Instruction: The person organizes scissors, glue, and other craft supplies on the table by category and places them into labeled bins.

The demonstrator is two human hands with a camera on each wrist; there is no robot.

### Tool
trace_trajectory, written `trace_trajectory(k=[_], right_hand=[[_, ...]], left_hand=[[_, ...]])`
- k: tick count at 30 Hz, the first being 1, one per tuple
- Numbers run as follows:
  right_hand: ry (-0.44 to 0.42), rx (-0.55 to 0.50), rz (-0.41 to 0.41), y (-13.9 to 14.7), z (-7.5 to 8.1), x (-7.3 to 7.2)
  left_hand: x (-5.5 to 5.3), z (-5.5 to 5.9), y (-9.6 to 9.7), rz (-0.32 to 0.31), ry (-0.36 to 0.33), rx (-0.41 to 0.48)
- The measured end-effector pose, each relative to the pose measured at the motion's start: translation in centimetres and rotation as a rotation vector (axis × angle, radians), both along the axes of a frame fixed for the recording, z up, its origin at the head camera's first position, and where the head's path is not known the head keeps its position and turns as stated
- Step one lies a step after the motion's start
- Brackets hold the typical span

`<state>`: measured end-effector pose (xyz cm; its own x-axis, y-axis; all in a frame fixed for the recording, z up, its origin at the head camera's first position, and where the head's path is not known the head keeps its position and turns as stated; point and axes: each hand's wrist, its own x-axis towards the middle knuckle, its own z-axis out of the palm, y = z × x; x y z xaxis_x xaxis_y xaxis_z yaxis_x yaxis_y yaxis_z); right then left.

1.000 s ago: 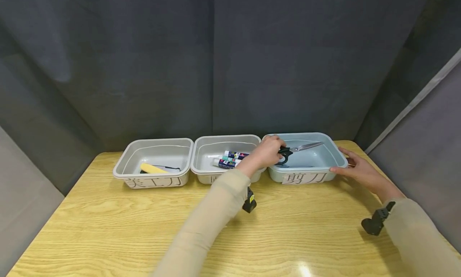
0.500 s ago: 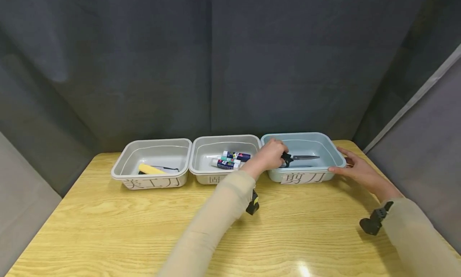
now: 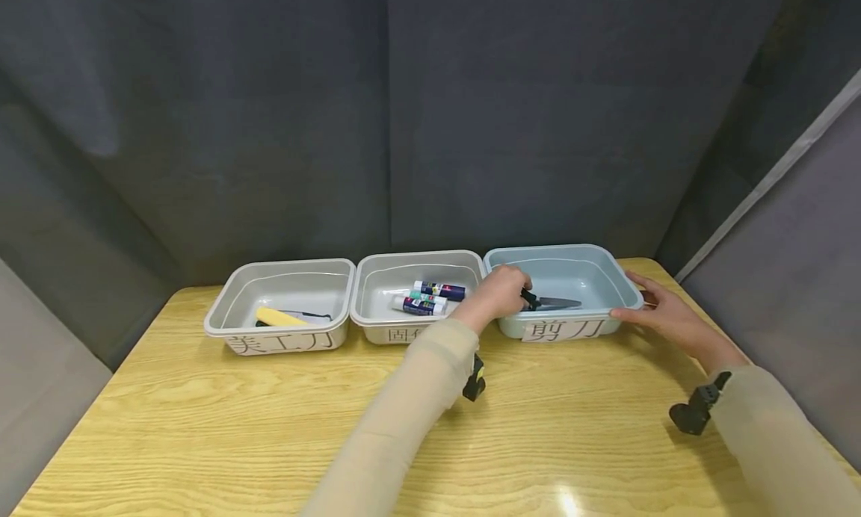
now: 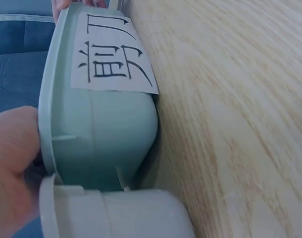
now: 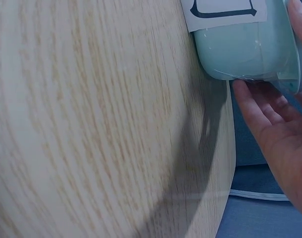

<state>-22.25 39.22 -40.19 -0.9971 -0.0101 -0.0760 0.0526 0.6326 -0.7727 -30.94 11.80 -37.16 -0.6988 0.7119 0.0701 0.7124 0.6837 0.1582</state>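
My left hand [image 3: 499,294] reaches over the left rim of the light blue plastic bin [image 3: 513,328] and grips a pair of scissors [image 3: 560,303] by the black handles. The blades point right, low inside the bin, and the fingers partly hide the handles. At the bin's right end my right hand [image 3: 667,320] holds the corner, thumb on the rim and fingers along the outer side. The right wrist view shows those fingers [image 5: 260,111] against the bin's end wall. A paper label [image 4: 111,54] with large black characters covers the bin's front.
Left of the blue bin, a grey bin [image 3: 377,260] holds several glue sticks [image 3: 420,306]. Beyond it, another grey bin [image 3: 232,293] contains a yellow-handled utility knife [image 3: 279,317] and other items. All stand in a row on the wooden table [image 3: 269,427], before a dark curtain [image 3: 430,113].
My left hand has lowered the scissors from rim height down into the blue bin, and the blades have come down with it. My right hand has stayed at the bin's right end.
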Motion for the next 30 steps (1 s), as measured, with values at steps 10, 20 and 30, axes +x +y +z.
trace_trajectory(k=[10, 20, 30], right_hand=[[0.020, 0.046, 0.027, 0.2, 0.0, -0.4], [-0.004, 0.070, 0.059, 0.8, 0.5, -0.6], [-0.027, 0.090, 0.069, 0.9, 0.9, -0.8]], left_hand=[[-0.4, 0.6, -1.5, -0.040, -0.034, 0.045], [1.2, 1.1, -3.0, -0.066, -0.056, 0.119], [3.0, 0.8, -4.6, -0.061, -0.042, 0.174]])
